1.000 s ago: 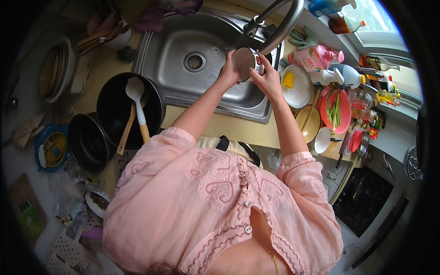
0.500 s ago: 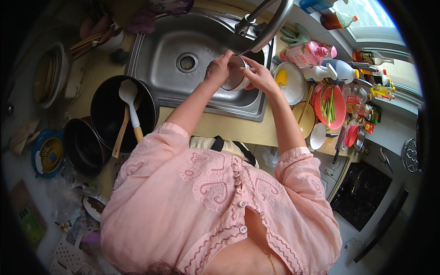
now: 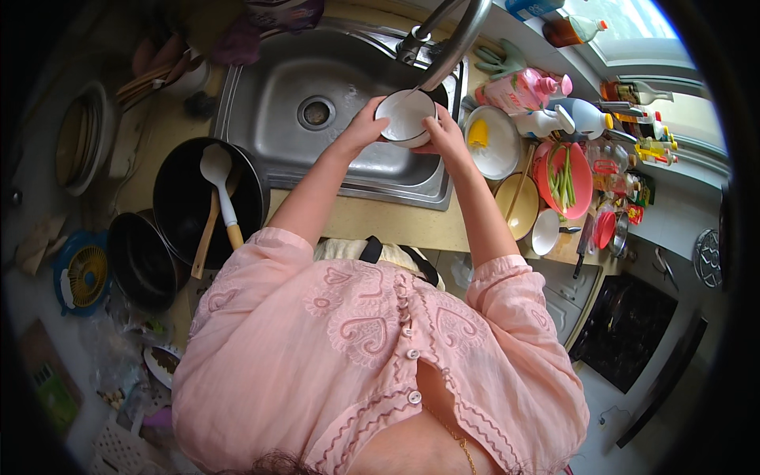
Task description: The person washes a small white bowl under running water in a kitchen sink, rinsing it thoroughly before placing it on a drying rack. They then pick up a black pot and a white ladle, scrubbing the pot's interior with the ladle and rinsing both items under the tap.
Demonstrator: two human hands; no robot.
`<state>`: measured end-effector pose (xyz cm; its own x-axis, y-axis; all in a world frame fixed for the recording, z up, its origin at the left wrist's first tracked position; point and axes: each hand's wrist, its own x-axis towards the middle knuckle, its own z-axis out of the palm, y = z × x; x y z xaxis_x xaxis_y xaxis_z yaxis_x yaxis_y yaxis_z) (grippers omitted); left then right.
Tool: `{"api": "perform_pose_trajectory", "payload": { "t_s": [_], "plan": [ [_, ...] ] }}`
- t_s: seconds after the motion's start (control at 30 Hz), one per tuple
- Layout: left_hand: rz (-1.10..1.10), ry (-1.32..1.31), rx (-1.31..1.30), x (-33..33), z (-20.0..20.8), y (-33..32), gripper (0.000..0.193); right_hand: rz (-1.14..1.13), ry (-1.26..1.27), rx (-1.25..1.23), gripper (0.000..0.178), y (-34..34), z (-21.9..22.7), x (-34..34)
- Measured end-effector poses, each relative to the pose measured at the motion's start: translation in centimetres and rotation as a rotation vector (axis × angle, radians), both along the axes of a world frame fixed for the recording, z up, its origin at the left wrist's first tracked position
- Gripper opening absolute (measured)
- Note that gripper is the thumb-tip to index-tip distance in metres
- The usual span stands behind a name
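Observation:
I hold a small white bowl (image 3: pixel 405 116) over the steel sink (image 3: pixel 317 71), right under the curved metal tap (image 3: pixel 455 39). My left hand (image 3: pixel 362 127) grips its left rim. On the bowl's right side is my right hand (image 3: pixel 445 134), fingers wrapped around the rim. The bowl's mouth faces up towards me and looks white inside. The sink drain (image 3: pixel 316 113) lies to the left of the bowl.
A black pan (image 3: pixel 178 202) with a white ladle (image 3: pixel 215 168) and wooden utensil sits left of the sink, another black pot (image 3: pixel 142 261) below it. Right of the sink: a white plate (image 3: pixel 495 150), a wooden bowl (image 3: pixel 518 207), a red colander (image 3: pixel 582 178) with green beans, bottles (image 3: pixel 526 91).
Both hands have kept hold of the bowl over the sink; it has been turned so its white inside now faces up under the tap.

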<state>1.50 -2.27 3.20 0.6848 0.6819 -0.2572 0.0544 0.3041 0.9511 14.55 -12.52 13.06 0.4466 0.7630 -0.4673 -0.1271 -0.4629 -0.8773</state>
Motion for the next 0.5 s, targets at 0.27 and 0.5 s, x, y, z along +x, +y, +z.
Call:
{"api": "perform_pose_trajectory", "payload": {
  "t_s": [0.27,0.5],
  "plan": [
    [0.017,-0.278,-0.738,-2.1,4.5,-2.1,0.055,0.213,-0.635,-0.222,0.039,-0.3,-2.8,0.6],
    [-0.115,-0.141,-0.481,-2.7,5.5,-2.6,0.059,0.855,-0.891,0.027,0.016,5.3,-3.1,-1.7]
  ]
}}
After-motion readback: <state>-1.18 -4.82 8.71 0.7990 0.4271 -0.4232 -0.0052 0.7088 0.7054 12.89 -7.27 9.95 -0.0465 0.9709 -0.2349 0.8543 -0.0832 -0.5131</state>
